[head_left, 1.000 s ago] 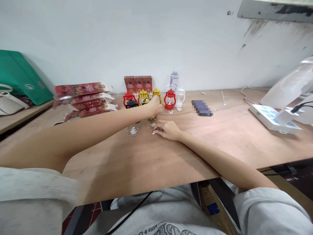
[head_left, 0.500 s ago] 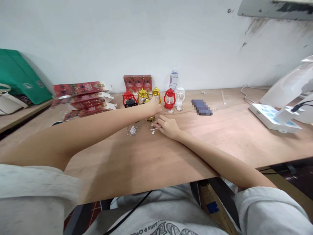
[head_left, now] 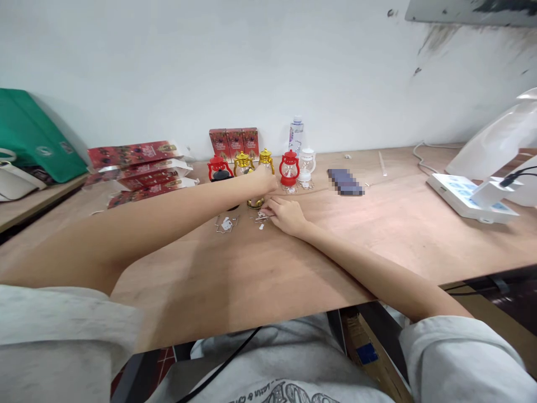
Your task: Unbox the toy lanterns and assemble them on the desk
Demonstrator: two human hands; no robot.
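My left hand (head_left: 263, 179) is closed over a gold lantern (head_left: 255, 204), of which only the lower part shows below the wrist; its fingertips are hidden behind the hand. Just in front, my right hand (head_left: 287, 215) rests on the table with fingers pinched at a small thin pale piece (head_left: 263, 216). That piece lies by the lantern's base. A star-shaped thin outline with white scraps (head_left: 227, 224) lies to the left. Behind my hands stand two other gold lanterns, one (head_left: 243, 162) left and one (head_left: 265, 159) right, and a red lantern (head_left: 289, 168) beside a white lantern (head_left: 307, 166).
Partly behind my left forearm are another red lantern (head_left: 218, 165) and a dark one (head_left: 221, 175). Red boxes (head_left: 138, 168) are piled at left; three more (head_left: 234, 144) stand by the wall near a bottle (head_left: 296, 136). A phone-like object (head_left: 345, 182) and a power strip (head_left: 465, 198) lie right.
The view has shifted slightly. My right fingers have moved a little at the thin pale piece beside the gold lantern's base. My left hand stays over the lantern.
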